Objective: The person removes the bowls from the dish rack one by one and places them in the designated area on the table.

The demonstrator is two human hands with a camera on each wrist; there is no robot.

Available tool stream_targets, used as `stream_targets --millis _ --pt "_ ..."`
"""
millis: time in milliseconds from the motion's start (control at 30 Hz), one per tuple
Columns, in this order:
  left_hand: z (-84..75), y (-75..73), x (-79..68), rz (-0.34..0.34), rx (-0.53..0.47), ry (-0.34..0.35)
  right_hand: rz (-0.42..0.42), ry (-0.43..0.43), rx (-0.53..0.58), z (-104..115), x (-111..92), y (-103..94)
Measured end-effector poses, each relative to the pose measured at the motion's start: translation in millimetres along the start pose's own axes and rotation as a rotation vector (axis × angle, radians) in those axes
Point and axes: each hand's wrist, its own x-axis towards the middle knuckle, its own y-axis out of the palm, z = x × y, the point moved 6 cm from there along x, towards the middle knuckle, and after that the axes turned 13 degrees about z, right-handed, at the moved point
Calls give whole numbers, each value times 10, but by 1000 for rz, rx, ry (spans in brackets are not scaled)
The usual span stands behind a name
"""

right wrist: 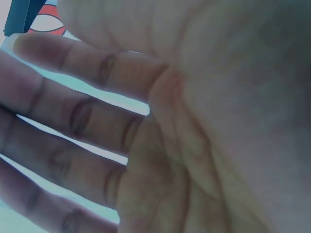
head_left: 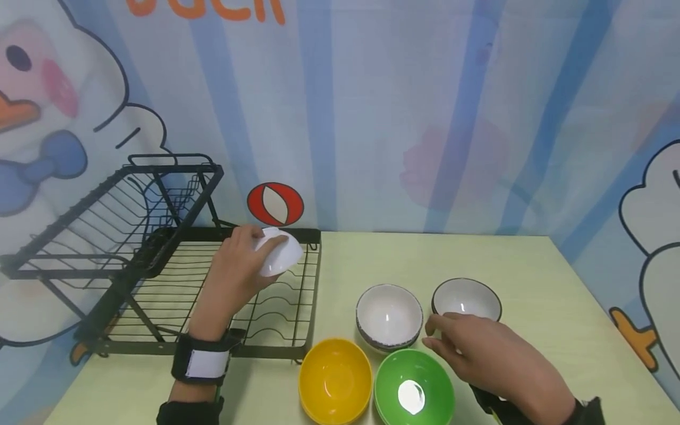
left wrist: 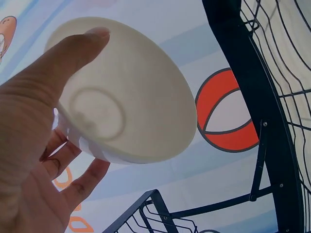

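Note:
A white bowl (head_left: 281, 255) is tilted in my left hand (head_left: 232, 277), above the lower tray of the black dish rack (head_left: 317, 295). In the left wrist view the thumb lies over the rim inside the bowl (left wrist: 141, 97), and the other fingers are on its outer side. My right hand (head_left: 489, 348) hovers near the bowls at the right, holding nothing; the right wrist view shows its palm and fingers (right wrist: 92, 114). It partly covers a dark-rimmed white bowl (head_left: 467, 297). Another dark-rimmed bowl (head_left: 389, 314) sits just left of it.
A yellow bowl (head_left: 334, 381) and a green bowl (head_left: 414, 386) stand side by side near the front of the pale table (head_left: 414, 254). The rack's raised upper basket (head_left: 111, 218) rises at the left. A printed cloth (head_left: 361, 118) hangs behind the table.

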Motion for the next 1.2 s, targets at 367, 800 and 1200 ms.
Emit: stream_targets --millis 367,800,1200 --pt "-108 -120 -40 -54 9 41 33 18 4 4 27 38" --pt "-268 -379 -76 -123 -30 93 -7 14 -41 43 90 3" --pt "-522 -401 -108 -70 -106 153 17 57 -21 48 71 36"
